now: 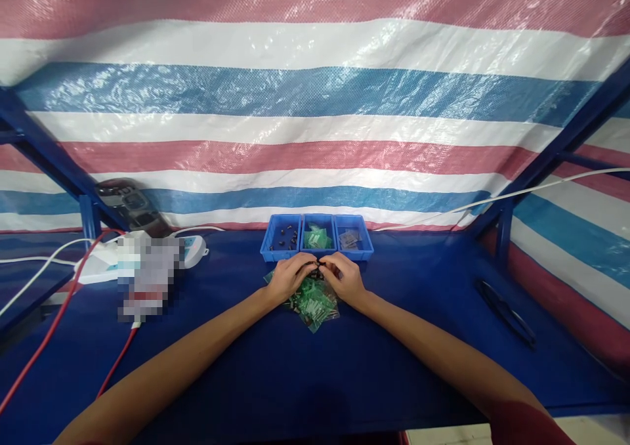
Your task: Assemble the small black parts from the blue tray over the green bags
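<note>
My left hand (289,278) and my right hand (347,279) meet above the table, fingertips pinched on a small dark part (317,263). It is too small to tell its exact kind, or whether it is one piece or two. Right below my fingers lies a pile of small green-tinted plastic bags (315,302) with metal-looking pieces in or among them. Just beyond my hands are three joined blue bins. Several small dark parts (282,243) are scattered in the left one, green bags (317,237) fill the middle one, and clear bags (349,239) lie in the right one.
On the blue table (418,287), a white power strip (101,264) with red and white cables stands at the left, beside a blurred-out object (150,274). A dark device (132,202) leans behind it. Dark glasses (506,314) lie at the right. Striped sheeting (315,130) hangs behind.
</note>
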`<move>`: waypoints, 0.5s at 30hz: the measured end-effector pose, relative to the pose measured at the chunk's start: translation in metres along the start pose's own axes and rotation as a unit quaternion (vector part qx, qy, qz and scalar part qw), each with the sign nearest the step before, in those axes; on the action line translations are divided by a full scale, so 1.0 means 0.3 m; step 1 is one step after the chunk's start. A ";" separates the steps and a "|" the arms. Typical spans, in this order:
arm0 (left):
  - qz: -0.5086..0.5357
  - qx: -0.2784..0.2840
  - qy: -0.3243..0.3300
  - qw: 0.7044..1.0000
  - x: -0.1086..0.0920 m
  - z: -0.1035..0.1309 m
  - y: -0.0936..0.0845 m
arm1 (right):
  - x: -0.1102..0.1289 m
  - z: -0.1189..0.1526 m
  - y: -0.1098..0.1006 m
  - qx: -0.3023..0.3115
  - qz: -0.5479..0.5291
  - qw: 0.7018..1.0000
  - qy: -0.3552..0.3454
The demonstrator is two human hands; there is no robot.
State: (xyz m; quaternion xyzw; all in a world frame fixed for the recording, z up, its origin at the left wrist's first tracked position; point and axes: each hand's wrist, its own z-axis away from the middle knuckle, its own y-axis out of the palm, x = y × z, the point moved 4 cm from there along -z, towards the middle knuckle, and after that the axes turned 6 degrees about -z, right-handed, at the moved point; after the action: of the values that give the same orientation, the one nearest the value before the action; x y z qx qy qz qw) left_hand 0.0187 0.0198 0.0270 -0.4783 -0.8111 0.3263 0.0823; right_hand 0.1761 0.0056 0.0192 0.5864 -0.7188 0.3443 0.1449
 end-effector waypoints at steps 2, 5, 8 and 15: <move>-0.002 0.003 -0.002 1.000 0.004 0.002 0.003 | -0.002 0.000 0.002 0.003 0.002 1.000 -0.002; -0.004 0.008 0.000 1.000 0.008 0.006 0.008 | -0.005 -0.001 0.002 0.006 0.004 1.000 -0.003; 0.001 0.008 -0.003 1.000 0.011 0.008 0.013 | -0.004 0.000 -0.001 0.007 -0.001 1.000 -0.007; -0.005 0.005 -0.008 1.000 0.013 0.012 0.022 | 0.000 0.004 -0.007 0.018 0.006 1.000 0.002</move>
State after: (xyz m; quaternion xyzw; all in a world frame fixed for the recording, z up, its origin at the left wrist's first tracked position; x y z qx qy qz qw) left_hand 0.0198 0.0236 0.0195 -0.4713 -0.8126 0.3334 0.0799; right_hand 0.1783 0.0046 0.0191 0.5837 -0.7158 0.3591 0.1340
